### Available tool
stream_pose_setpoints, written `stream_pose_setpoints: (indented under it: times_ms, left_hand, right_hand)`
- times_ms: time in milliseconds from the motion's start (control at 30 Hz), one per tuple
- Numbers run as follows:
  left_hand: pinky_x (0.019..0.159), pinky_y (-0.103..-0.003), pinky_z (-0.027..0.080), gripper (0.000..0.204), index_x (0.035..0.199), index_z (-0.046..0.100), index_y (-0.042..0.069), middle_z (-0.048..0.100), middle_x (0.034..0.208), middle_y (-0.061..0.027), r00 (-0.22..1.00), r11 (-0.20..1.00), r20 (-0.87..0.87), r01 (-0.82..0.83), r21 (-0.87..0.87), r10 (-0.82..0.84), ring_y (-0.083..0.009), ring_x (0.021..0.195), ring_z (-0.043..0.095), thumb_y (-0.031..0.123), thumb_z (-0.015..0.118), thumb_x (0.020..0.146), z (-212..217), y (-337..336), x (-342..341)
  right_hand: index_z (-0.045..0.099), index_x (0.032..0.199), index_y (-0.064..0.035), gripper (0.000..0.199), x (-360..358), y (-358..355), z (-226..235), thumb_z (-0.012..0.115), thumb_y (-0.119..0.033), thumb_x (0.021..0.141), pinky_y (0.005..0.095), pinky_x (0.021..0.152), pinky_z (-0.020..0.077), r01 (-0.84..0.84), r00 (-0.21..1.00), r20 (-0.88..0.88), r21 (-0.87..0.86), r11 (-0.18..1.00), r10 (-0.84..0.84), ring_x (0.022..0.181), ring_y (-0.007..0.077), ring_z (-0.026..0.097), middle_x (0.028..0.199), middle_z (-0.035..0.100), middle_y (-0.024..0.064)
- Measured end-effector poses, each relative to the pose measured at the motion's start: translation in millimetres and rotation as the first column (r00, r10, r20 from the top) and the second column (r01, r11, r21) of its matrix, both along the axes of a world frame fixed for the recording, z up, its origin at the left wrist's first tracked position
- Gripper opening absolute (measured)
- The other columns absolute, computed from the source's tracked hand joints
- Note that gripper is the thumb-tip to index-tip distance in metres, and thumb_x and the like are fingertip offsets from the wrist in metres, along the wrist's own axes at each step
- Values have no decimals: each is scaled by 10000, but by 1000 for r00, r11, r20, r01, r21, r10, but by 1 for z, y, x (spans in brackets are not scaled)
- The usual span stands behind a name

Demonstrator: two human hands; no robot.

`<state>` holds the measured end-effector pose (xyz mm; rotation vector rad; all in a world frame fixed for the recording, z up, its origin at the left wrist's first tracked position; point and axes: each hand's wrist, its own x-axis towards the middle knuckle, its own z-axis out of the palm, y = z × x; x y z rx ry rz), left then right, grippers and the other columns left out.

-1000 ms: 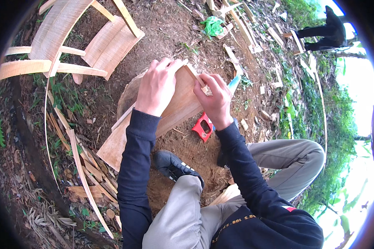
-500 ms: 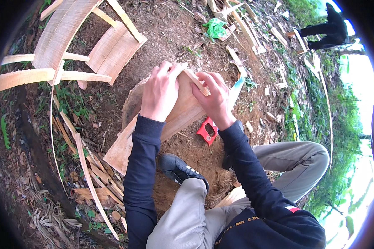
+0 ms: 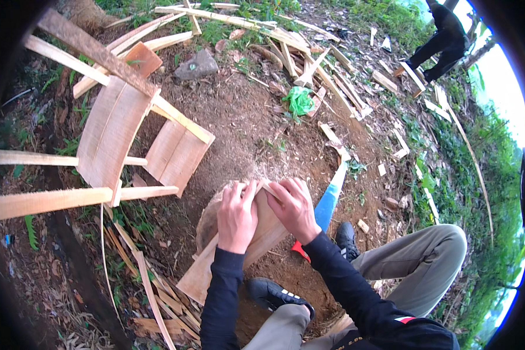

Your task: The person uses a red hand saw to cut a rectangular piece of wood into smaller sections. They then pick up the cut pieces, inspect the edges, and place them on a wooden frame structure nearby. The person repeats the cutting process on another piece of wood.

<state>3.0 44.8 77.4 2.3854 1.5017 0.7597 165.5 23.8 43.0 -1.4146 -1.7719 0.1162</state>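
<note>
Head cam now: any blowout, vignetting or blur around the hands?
Head view: sky at right blown out white; head view: black vignette around the rim; head view: left hand and right hand fairly sharp, softly lit, no hard shadows.

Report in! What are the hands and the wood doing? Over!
Left hand at, right hand gripping, a short wooden strip. Board slanted across a stump. Red-handled saw lying just right of the board.

A board rests on a stump. To its left is a wooden frame, to its right a saw (handle end nearest). Beyond lie a plastic bag and, farther left, a stone.
</note>
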Motion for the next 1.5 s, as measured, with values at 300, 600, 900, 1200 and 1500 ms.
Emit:
stream_pose_setpoints:
  times_ms: [300,600,900,1200,1500]
  left_hand:
    - [840,-416,534,405,1257,669,88,595,1030,-84,1000,1000,-15,6,-30,-7,-291,988,602,11,646,859,0,1,4]
    - [870,-387,517,450,1295,627,99,592,1070,-75,998,1000,-70,-9,-7,9,-266,970,583,35,630,849,-6,-1,2]
    - [863,-378,512,457,1278,625,83,580,1058,-68,999,999,-36,2,-54,-4,-257,956,575,16,642,826,-4,0,1]
    - [870,-388,519,433,1267,616,69,590,1078,-81,1000,996,-17,-2,-91,1,-271,979,585,5,643,839,-2,5,4]
    - [881,-387,513,437,1258,615,64,584,1076,-84,1000,997,-24,11,-78,-13,-272,991,582,-3,642,827,-4,5,3]
  right_hand:
    - [671,1042,-44,280,5,11,-1,755,-100,780,397,789,458,-27,1000,0,33,999,27,865,265,584,927,613,83]
    - [682,1078,-37,336,3,12,4,765,-72,754,400,789,467,-23,1000,-13,-2,1000,23,871,269,603,984,663,88]
    - [693,1046,-41,332,-3,13,2,774,-59,724,393,759,467,7,999,-39,-12,1000,-7,841,268,593,974,662,84]
    - [699,1037,-29,340,-5,16,6,785,-24,709,401,756,493,12,997,-74,-42,999,-15,825,293,615,947,666,106]
    - [698,1031,-18,360,-3,18,2,795,-7,685,410,740,513,-8,998,-66,-16,1000,7,814,309,627,946,667,121]
